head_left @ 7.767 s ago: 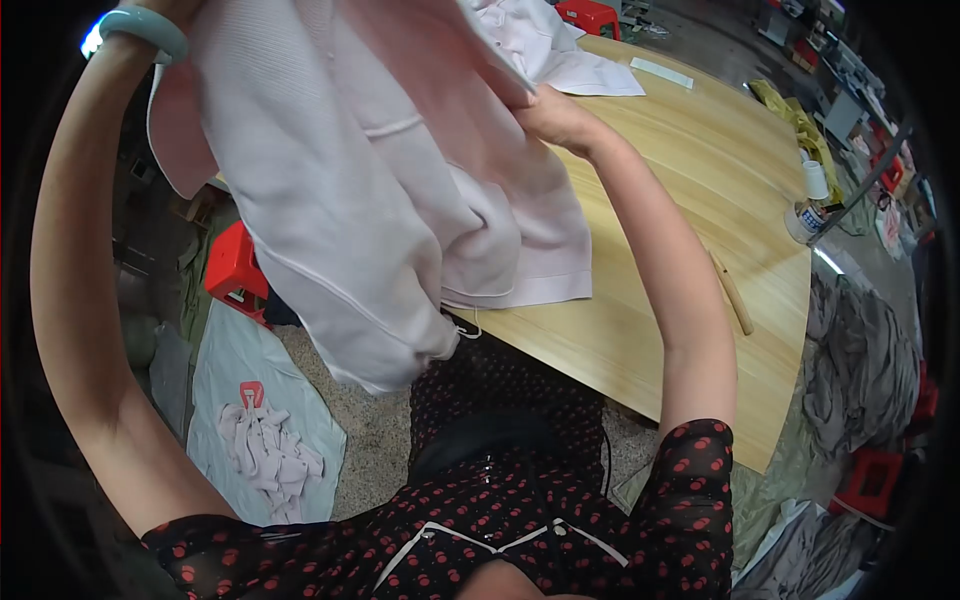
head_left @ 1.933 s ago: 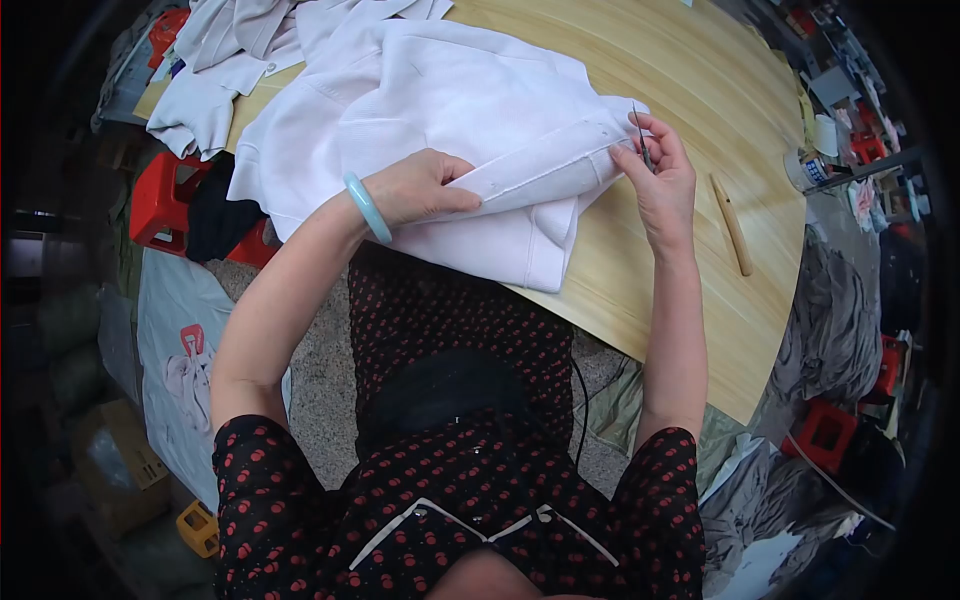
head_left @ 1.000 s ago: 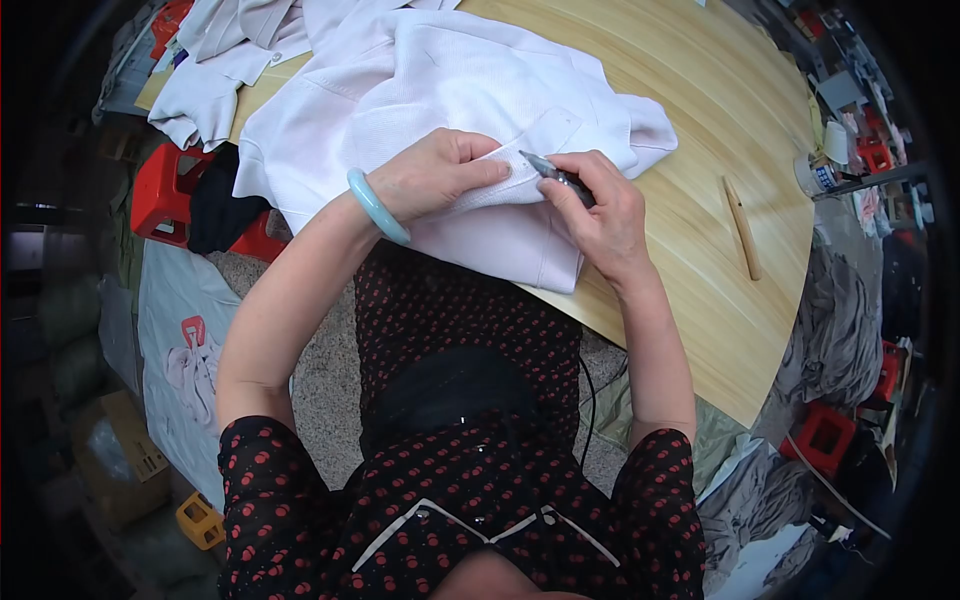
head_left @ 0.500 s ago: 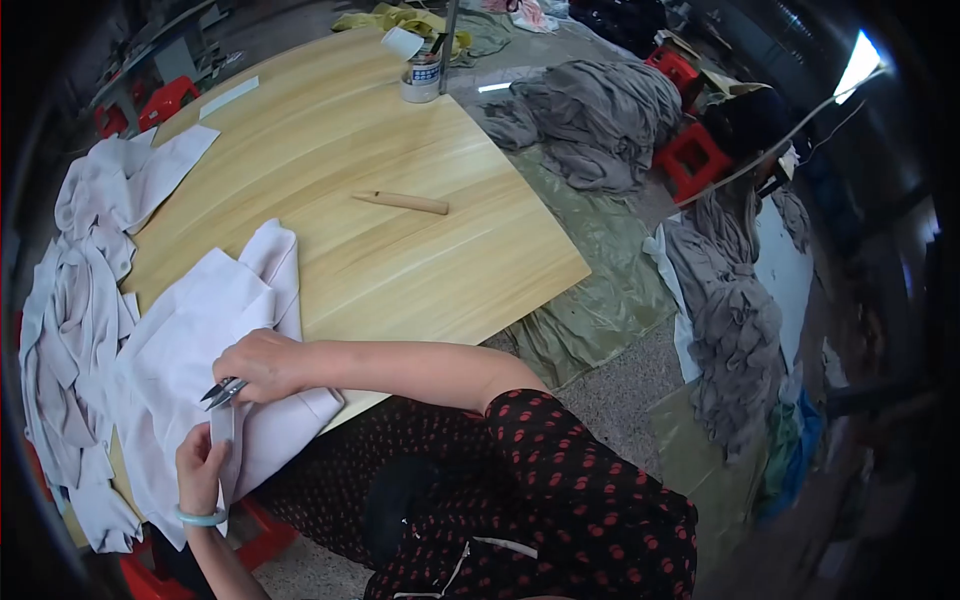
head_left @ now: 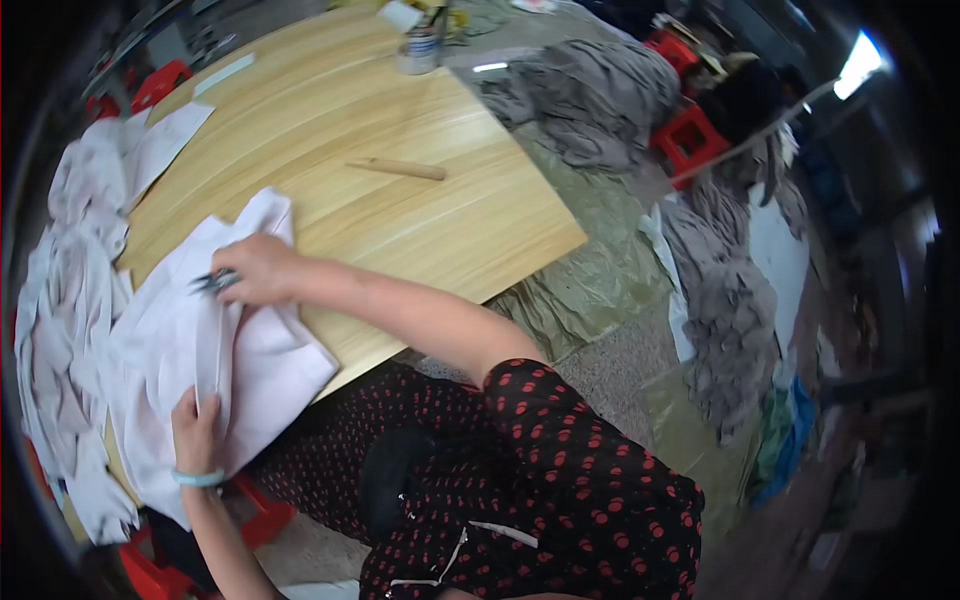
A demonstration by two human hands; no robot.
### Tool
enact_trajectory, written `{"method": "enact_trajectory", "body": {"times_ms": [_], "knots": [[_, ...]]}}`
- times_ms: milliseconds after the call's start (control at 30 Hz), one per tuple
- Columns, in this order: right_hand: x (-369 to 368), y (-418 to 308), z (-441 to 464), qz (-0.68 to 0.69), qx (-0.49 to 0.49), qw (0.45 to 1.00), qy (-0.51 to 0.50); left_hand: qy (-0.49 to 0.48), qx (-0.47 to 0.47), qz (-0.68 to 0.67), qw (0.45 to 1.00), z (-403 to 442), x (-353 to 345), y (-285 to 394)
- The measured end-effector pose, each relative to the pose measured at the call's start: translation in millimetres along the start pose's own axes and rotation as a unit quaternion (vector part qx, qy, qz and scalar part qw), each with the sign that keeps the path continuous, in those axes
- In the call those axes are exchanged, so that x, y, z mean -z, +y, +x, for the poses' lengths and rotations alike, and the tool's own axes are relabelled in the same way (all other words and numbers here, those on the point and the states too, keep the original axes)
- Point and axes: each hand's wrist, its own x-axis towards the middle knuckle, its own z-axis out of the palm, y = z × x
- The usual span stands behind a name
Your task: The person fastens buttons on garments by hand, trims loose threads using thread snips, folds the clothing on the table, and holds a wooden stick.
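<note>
A pale pinkish-white garment (head_left: 262, 375) lies on the table's near left part, one edge drawn up as a long narrow band between my two hands. My right hand (head_left: 255, 268) is closed around small dark thread snips (head_left: 214, 281), their blades pointing left; it also seems to be on the band's far end. Nearer my body, my left hand (head_left: 196, 432), with a pale green bangle (head_left: 199, 479) at the wrist, pinches the near end of the band between thumb and fingers. My right forearm lies across the garment and the table edge.
On the wooden table (head_left: 420, 230) lie a wooden-handled pointed tool (head_left: 400, 168) and a white strip (head_left: 224, 74); a can (head_left: 418, 52) stands at the far corner. More pale fabric (head_left: 70, 300) is heaped left. Grey cloth (head_left: 600, 100) and red stools (head_left: 690, 140) are beyond the right edge.
My right hand with the snips has moved away from my left hand, up along the garment, and the band between them is stretched longer. The whole view has shifted slightly.
</note>
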Motion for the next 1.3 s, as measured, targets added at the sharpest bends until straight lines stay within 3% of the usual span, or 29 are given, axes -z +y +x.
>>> {"method": "enact_trajectory", "body": {"times_ms": [67,100,133,233,300,400,633,1300], "knots": [[7,0,-2,0.028,0.031,0.998,0.040,0.024,0.021,-0.127,0.991,-1,-8,7],[20,-7,0,0.082,0.008,0.996,0.037,0.020,0.039,-0.134,0.990,-11,-4,54],[38,-23,2,0.051,0.035,0.995,0.075,0.028,0.009,-0.214,0.976,-9,-6,52],[51,-27,8,0.096,-0.070,0.993,0.015,-0.012,0.029,-0.249,0.968,-4,-2,55],[42,-24,2,-0.062,-0.009,0.996,0.058,-0.033,0.038,-0.177,0.983,5,-5,36],[23,-35,-35,-0.084,-0.001,0.992,0.092,-0.036,0.066,-0.258,0.963,0,-17,17],[-4,-54,-63,-0.033,0.133,0.990,-0.028,-0.050,0.080,-0.314,0.945,-6,-13,27],[-17,-48,-59,0.075,0.025,0.996,-0.034,-0.061,0.095,-0.368,0.923,1,-21,23]]}}
